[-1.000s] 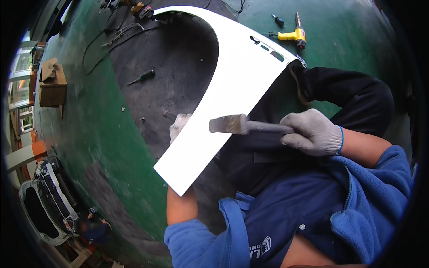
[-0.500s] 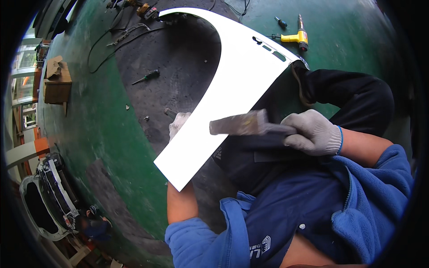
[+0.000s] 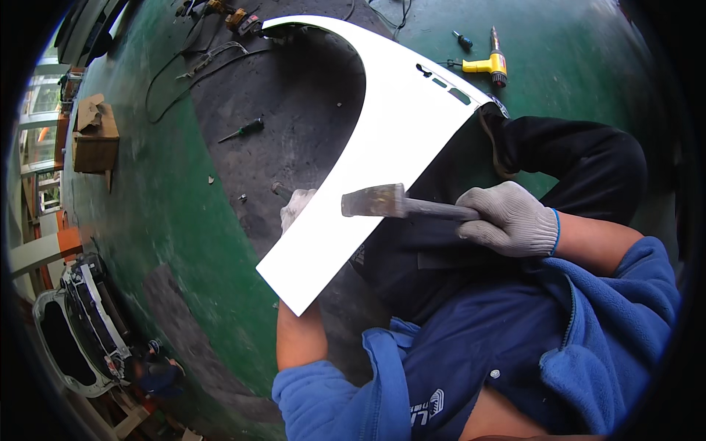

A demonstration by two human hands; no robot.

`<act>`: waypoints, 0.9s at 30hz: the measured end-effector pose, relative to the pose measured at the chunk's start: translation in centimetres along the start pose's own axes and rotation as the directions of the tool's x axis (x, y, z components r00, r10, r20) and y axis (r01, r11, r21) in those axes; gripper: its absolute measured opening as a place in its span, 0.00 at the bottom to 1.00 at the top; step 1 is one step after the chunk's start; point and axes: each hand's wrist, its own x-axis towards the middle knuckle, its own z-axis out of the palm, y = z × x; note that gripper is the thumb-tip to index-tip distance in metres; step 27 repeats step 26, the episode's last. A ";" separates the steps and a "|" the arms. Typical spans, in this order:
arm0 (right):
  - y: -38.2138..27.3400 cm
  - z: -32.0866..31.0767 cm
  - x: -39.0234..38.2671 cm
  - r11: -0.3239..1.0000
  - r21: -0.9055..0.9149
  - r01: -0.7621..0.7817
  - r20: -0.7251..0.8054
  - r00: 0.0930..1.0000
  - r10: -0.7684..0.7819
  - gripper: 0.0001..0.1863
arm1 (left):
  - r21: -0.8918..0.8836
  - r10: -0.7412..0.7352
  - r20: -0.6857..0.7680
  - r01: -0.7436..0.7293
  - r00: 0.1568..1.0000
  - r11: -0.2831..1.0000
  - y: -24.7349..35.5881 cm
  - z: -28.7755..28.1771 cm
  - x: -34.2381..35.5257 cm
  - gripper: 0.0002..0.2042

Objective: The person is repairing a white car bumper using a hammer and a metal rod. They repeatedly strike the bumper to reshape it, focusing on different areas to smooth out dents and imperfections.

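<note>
A white car fender (image 3: pixel 390 132) with a curved wheel arch lies slantwise before me, partly over my lap. My right hand (image 3: pixel 507 217), in a pale knit glove, is closed round the handle of a hammer (image 3: pixel 375 201). The hammer's worn metal head is over the fender's lower part; whether it touches the surface, I cannot tell. At the arch-side edge my gloved left hand (image 3: pixel 294 209) reaches beneath the fender, mostly hidden by it. A dark, rounded tool end (image 3: pixel 280 191) sticks out of that hand; the tool's remainder is out of sight.
A screwdriver (image 3: pixel 241 130) lies on the dark mat (image 3: pixel 294 95) inside the arch. Beyond the fender's far end are a yellow heat gun (image 3: pixel 485 65) and a small screwdriver (image 3: pixel 462 40). Cables (image 3: pixel 173 110) and a power tool (image 3: pixel 241 22) lie far left, a wooden box (image 3: pixel 97 143) farther left.
The hammer head has come down toward the fender and slightly left, and more of its handle shows. My right hand has shifted a little left. The fender has barely moved.
</note>
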 end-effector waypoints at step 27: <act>0.4 -0.7 -0.3 0.997 -0.033 -0.069 0.045 0.996 0.071 0.20 | -0.037 -0.090 0.152 0.097 0.984 0.995 -1.2 1.5 0.5 0.16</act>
